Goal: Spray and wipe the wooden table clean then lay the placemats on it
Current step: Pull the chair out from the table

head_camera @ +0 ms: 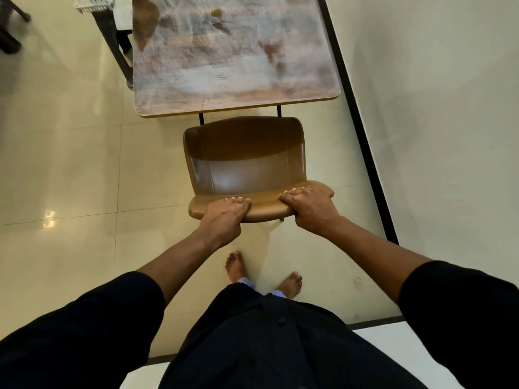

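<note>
Table (233,51): wooden top at the far centre of the view, its near edge just beyond the chair; the surface is covered in pale, cloudy smears with darker brown patches showing through. The picture is blurred there, so whether the film is wet or dry cannot be told.
Basket (94,2): white slotted container at the far left, just beside the table's far-left corner; only a corner of it is in view, and its contents cannot be made out.
Chair (247,164): brown padded seat and backrest, standing between the person and the table, the seat's far edge near the table's near edge, facing the table.
Left hand (224,217): fingers curled over the top of the backrest left of its middle, thumb on the near side; a firm hold on the chair.
Right hand (311,209): fingers curled over the backrest towards its right end, thumb under the near side; also gripping the chair.
Arms: both reach forward and down, bare forearms out of dark sleeves, elbows wide, hands well apart on the backrest.
Feet (292,284): bare, on the pale tiled floor just near of the chair, left foot a little farther forward.
Wall (435,108): pale, along the right, with a dark skirting strip at its foot running close to the table's right edge.
</note>
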